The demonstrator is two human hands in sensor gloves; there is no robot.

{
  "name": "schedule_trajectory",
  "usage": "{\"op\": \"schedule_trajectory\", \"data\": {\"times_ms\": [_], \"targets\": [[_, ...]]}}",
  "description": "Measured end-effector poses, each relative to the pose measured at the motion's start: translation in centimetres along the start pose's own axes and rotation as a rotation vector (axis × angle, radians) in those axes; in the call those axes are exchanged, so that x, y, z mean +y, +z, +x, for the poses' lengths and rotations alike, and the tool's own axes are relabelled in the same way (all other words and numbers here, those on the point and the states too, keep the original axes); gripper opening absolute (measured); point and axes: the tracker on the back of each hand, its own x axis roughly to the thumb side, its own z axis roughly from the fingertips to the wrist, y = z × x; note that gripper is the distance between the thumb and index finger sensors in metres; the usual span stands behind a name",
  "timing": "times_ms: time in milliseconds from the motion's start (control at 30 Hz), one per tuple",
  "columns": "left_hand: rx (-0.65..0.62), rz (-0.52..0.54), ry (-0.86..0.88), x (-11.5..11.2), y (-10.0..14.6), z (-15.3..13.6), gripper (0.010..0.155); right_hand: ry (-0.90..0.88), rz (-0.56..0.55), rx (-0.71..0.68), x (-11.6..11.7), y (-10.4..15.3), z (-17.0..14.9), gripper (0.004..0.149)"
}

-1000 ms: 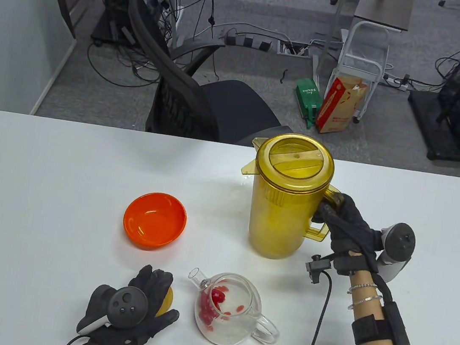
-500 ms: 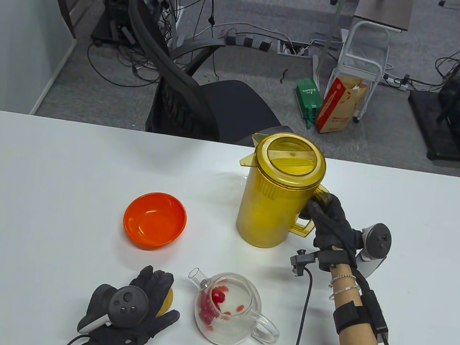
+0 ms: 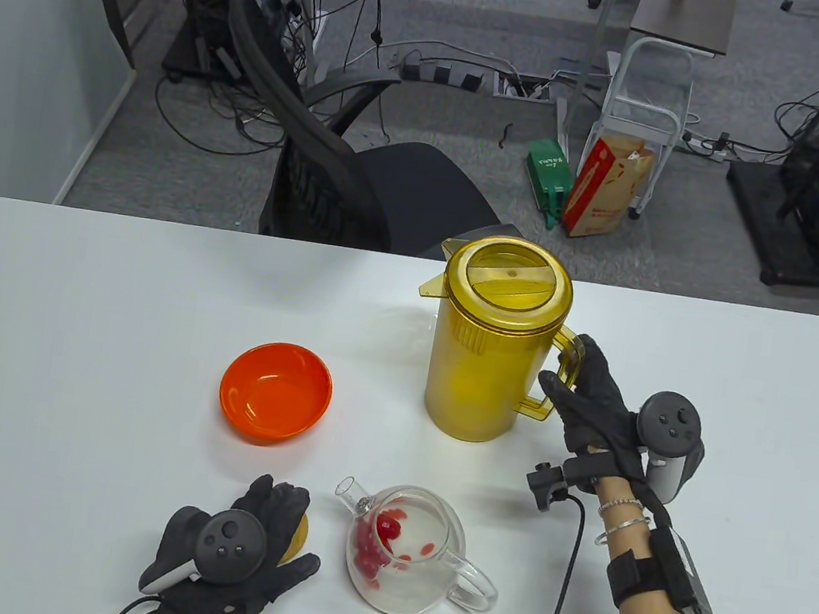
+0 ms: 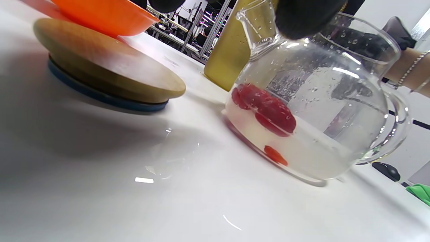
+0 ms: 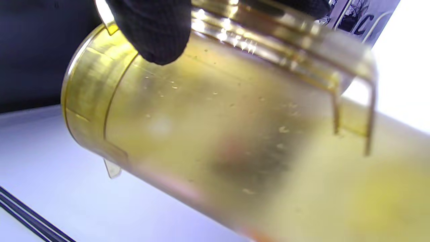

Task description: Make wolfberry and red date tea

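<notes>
The right hand [image 3: 593,409] grips the handle of the yellow pitcher [image 3: 491,349], upright on the counter [image 3: 68,350] behind the glass teapot [image 3: 406,550] — the left hand [image 3: 238,549] lies flat on the wooden lid [image 4: 104,70]. A hasty tilt could splash past the teapot's narrow mouth.

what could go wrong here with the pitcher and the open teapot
1. The right hand has its fingers on the yellow pitcher's handle; the pitcher is tall and may tip if nudged.
2. The glass teapot, holding red dates in water, stands open; its wooden lid lies beside it under the left hand, so a bump may spill it.
3. The orange bowl sits close to the lid and may get knocked.
</notes>
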Motion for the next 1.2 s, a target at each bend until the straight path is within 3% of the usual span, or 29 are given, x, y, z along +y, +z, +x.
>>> {"op": "schedule_trajectory", "data": {"times_ms": [333,567,667,867,1033,1133,1200], "targets": [[-0.001,-0.025,-0.024,-0.4,-0.1,0.1,0.08,0.494,0.153,0.06,-1.5,5.2,1.6,0.089],[-0.001,-0.02,-0.036,-0.5,-0.1,0.2,0.08,0.75,0.347,0.007,-0.3,9.6,2.4,0.087],[0.003,-0.004,-0.029,-0.2,0.0,0.1,0.08,0.712,0.399,-0.042,0.5,11.6,1.8,0.086],[0.023,0.011,-0.037,0.0,-0.1,-0.3,0.08,0.679,0.381,-0.077,1.8,14.5,-0.2,0.086],[0.057,0.023,-0.048,0.3,-0.1,-0.8,0.079,0.692,0.392,-0.067,2.2,14.9,-1.4,0.085],[0.072,-0.031,-0.079,1.0,-0.5,-1.0,0.079,0.663,0.337,-0.093,1.8,14.7,-1.1,0.085],[0.074,-0.062,-0.068,1.8,-0.8,-0.8,0.079,0.643,0.364,-0.085,1.9,14.9,-1.2,0.085]]}}
